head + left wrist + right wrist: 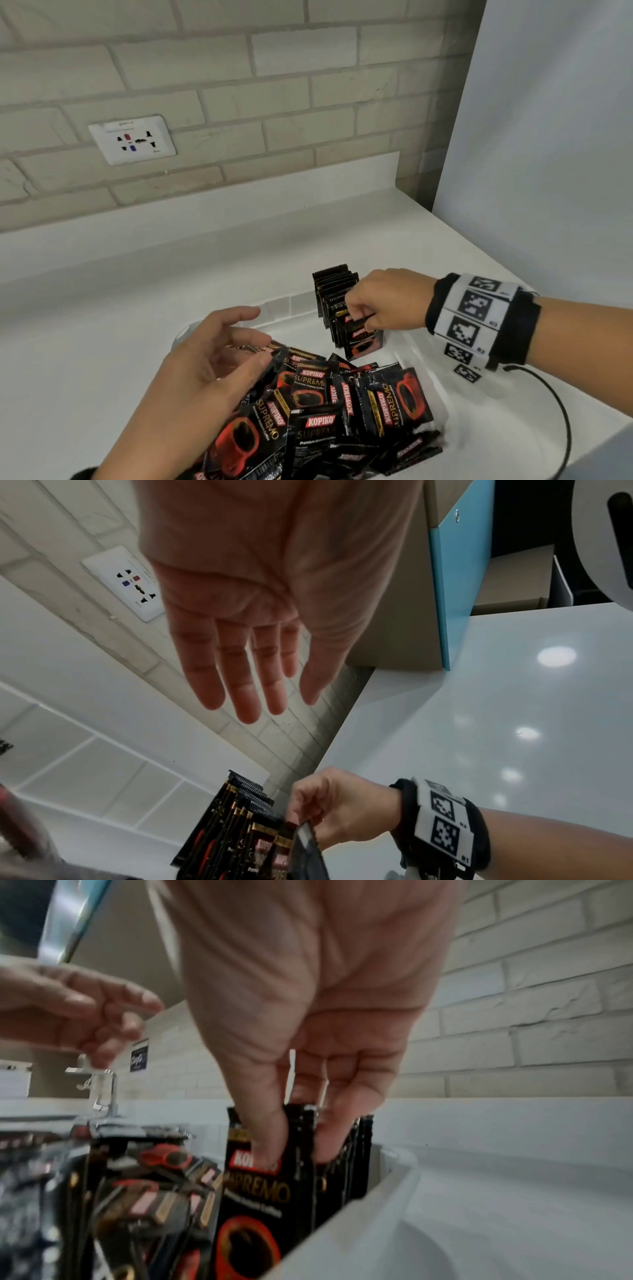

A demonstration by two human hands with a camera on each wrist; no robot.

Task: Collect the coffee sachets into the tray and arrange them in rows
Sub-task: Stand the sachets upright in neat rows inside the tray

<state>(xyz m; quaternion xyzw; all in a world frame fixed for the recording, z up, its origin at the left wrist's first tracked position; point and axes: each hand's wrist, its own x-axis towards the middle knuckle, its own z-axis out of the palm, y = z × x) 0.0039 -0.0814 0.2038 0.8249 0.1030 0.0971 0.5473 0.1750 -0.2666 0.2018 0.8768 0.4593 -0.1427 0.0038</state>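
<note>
A clear plastic tray (pixel 424 356) on the white counter holds black Kopiko coffee sachets. Several stand upright in a row (pixel 334 291) along its far right side; a loose heap (pixel 342 404) fills the near part. My right hand (pixel 363 317) pinches the front sachets of the row (pixel 260 1177), thumb in front and fingers behind, as the right wrist view shows. My left hand (pixel 236 346) hovers open over the heap's left side, fingers straight and holding nothing (pixel 240 685).
A brick wall with a white power socket (pixel 132 140) rises behind the counter. A white panel (pixel 534 120) stands at the right. A black cable (pixel 561 421) hangs from my right wrist band over the counter's right edge.
</note>
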